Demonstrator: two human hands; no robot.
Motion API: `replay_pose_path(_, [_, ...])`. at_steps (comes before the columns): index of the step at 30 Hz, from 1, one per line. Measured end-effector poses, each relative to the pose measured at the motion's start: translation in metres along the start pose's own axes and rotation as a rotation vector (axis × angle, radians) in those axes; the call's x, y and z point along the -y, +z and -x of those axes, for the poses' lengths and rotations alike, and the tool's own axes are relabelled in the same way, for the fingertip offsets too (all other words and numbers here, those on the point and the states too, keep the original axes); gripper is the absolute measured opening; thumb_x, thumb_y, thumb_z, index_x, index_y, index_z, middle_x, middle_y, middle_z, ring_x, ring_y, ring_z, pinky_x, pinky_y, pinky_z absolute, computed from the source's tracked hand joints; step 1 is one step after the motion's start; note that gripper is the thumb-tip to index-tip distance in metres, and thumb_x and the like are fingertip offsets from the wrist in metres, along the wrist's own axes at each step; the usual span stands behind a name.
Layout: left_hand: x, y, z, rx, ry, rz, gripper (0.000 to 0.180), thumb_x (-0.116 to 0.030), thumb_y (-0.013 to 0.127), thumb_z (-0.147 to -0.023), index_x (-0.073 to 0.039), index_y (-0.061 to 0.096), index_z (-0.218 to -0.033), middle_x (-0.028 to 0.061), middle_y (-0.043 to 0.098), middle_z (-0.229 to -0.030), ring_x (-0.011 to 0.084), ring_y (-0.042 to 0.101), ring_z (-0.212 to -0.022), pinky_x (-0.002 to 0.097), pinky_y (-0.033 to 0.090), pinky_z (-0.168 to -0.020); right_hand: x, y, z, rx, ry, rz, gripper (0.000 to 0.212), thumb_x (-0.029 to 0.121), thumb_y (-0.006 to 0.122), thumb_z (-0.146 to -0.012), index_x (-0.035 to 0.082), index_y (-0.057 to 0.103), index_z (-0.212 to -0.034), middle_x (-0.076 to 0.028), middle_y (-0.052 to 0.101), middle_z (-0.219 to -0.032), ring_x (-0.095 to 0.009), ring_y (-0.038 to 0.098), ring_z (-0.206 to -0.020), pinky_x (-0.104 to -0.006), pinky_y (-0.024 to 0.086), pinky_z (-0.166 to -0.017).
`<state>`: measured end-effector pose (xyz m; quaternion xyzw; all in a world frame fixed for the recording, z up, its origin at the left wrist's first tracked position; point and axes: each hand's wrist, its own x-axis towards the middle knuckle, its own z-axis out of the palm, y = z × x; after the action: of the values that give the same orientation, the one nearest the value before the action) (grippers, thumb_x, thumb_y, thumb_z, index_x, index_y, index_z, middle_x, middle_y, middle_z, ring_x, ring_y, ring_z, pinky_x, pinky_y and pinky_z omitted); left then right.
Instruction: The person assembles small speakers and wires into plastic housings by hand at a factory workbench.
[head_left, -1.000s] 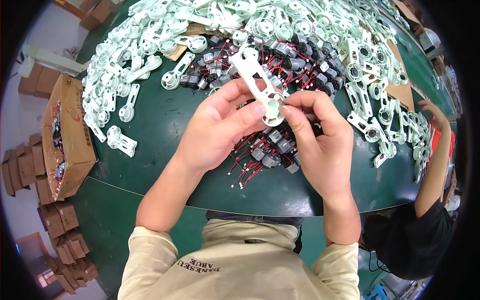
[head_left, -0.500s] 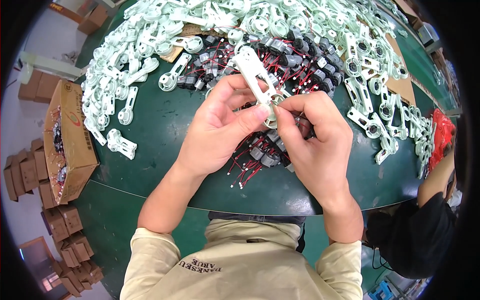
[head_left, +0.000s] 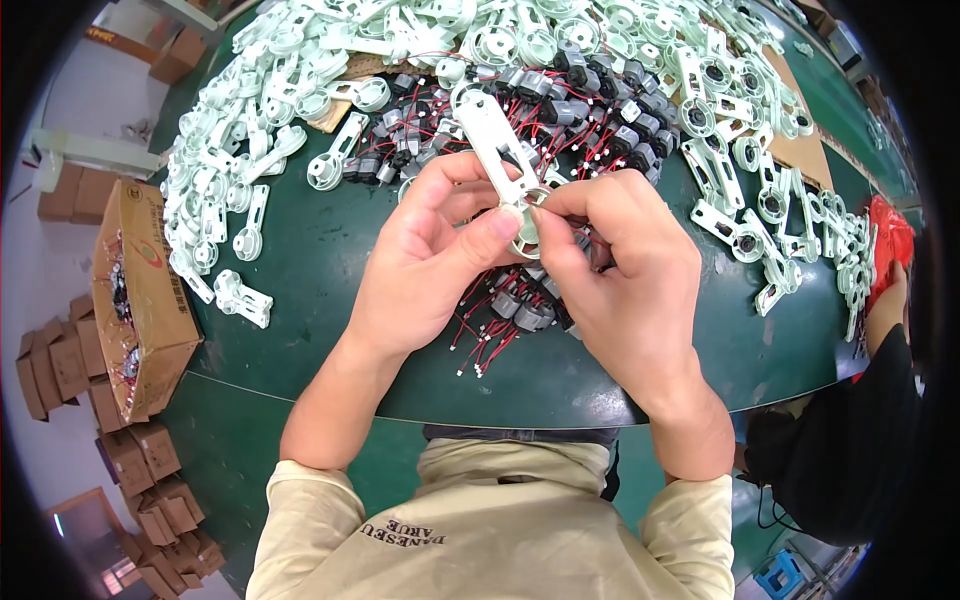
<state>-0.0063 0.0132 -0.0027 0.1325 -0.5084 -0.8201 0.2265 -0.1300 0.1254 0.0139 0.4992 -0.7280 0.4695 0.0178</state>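
Note:
A pale green plastic housing [head_left: 490, 135], long with a slotted arm and a ring at its lower end, is held up over the table. My left hand [head_left: 430, 250] is closed on it, thumb pressed near the ring. The thumb and forefinger of my right hand [head_left: 625, 270] pinch together at the ring's upper edge; whatever they grip there is too small to make out. Behind and below the hands lie small grey motors [head_left: 525, 310] with red wires and white plugs, partly hidden by the fingers.
Heaps of similar pale green housings [head_left: 220, 190] cover the table's far side; those at right [head_left: 745, 240] hold dark parts. A cardboard box [head_left: 160, 310] of motors stands at the left edge. At right, a co-worker's arm [head_left: 885, 310] reaches to a red bag [head_left: 888, 240].
The view has shifted slightly. Both hands keep nearly the same hold on the housing. The co-worker's hand at right now reaches up to the red bag.

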Motion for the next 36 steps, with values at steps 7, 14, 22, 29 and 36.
replay_pose_path(7, [0.006, 0.002, -0.001, -0.016, -0.006, 0.047, 0.034, -0.004, 0.056, -0.095, -0.002, 0.043, -0.126, 0.0127, 0.056, -0.116, 0.0184, 0.057, -0.105, 0.0342, 0.054, -0.086, -0.002, 0.003, 0.003, -0.023, -0.018, 0.029, 0.01, 0.002, 0.07, -0.079, 0.005, 0.066, -0.088, -0.004, 0.059, -0.077, -0.013, 0.052, -0.056, -0.0252, 0.042, -0.05])
replay_pose_path(14, [0.006, 0.006, 0.0, -0.036, -0.034, 0.012, 0.035, -0.004, 0.056, -0.094, -0.003, 0.041, -0.126, 0.012, 0.057, -0.115, 0.0176, 0.058, -0.104, 0.0347, 0.054, -0.086, 0.003, 0.004, 0.001, -0.026, -0.025, -0.06, 0.008, 0.0, 0.068, -0.08, 0.004, 0.066, -0.087, -0.005, 0.059, -0.077, -0.011, 0.052, -0.055, -0.0243, 0.041, -0.049])
replay_pose_path(22, [0.003, 0.003, 0.001, 0.001, -0.049, 0.022, 0.03, -0.006, 0.051, -0.097, -0.005, 0.041, -0.125, 0.0115, 0.056, -0.117, 0.0198, 0.059, -0.106, 0.0375, 0.054, -0.088, 0.003, 0.001, -0.001, -0.003, -0.005, -0.05, 0.008, 0.002, 0.067, -0.079, 0.005, 0.064, -0.085, -0.009, 0.06, -0.079, -0.027, 0.061, -0.066, -0.036, 0.049, -0.057])
replay_pose_path(29, [0.008, 0.001, 0.001, -0.02, 0.047, -0.03, 0.025, -0.004, 0.055, -0.095, -0.003, 0.046, -0.118, 0.0078, 0.056, -0.11, 0.0148, 0.058, -0.101, 0.0313, 0.053, -0.086, 0.002, 0.001, -0.001, 0.054, 0.048, -0.134, 0.011, -0.002, 0.067, -0.08, 0.002, 0.065, -0.091, -0.004, 0.059, -0.08, -0.009, 0.05, -0.061, -0.0223, 0.042, -0.054])
replay_pose_path(36, [-0.011, -0.004, 0.001, -0.119, 0.088, 0.022, 0.027, -0.006, 0.054, -0.095, -0.003, 0.044, -0.12, 0.0119, 0.057, -0.114, 0.0199, 0.06, -0.105, 0.0373, 0.053, -0.091, -0.002, -0.013, -0.004, 0.262, 0.13, -0.287, 0.029, -0.005, 0.068, -0.077, -0.001, 0.059, -0.105, -0.005, 0.061, -0.096, -0.012, 0.059, -0.084, -0.0245, 0.047, -0.077])
